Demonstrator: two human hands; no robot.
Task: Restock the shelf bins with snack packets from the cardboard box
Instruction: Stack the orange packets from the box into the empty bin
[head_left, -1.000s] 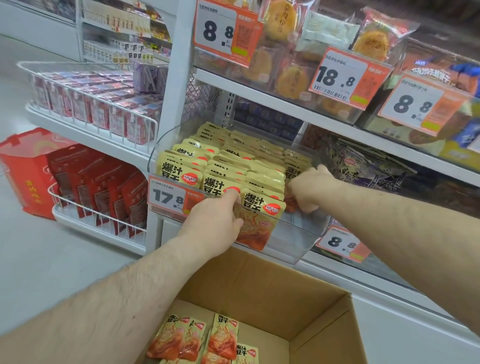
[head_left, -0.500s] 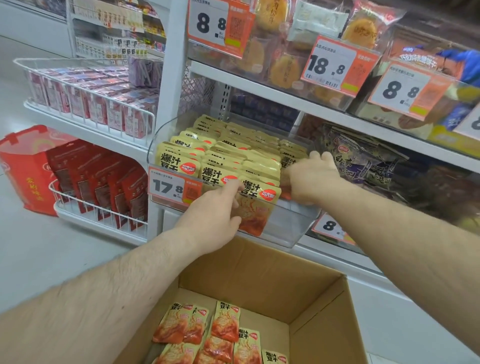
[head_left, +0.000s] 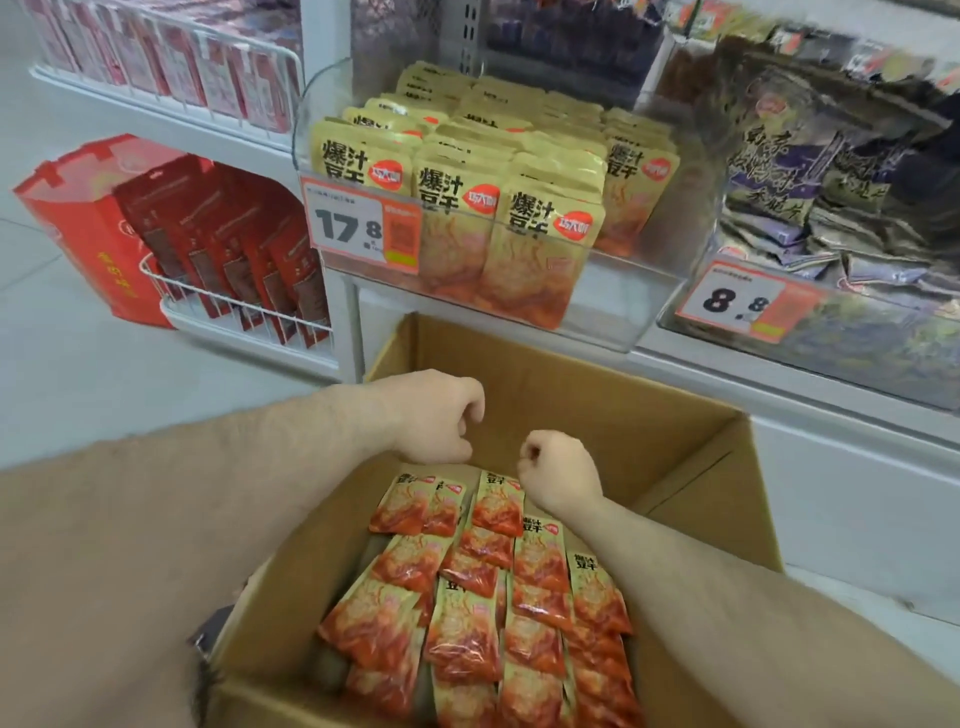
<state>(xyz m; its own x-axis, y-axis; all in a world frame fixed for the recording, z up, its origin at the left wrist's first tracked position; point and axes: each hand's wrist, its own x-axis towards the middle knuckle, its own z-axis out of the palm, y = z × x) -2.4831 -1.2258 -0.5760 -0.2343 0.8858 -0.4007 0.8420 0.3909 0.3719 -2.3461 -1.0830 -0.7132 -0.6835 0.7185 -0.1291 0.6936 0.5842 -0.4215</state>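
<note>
Left hand (head_left: 436, 421) and right hand (head_left: 558, 470) hang curled, holding nothing, over snack packets (head_left: 483, 597); cardboard box (head_left: 623, 410) below.

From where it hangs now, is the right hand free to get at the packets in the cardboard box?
Probably yes. The right hand hangs empty, fingers curled, just above the top packets in the open cardboard box; nothing lies between them.

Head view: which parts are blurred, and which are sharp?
Head view: the purple packets at upper right and the pink packs at upper left smear with motion blur; the 17.8 price tag, yellow packets and both hands stay fairly sharp.
</note>
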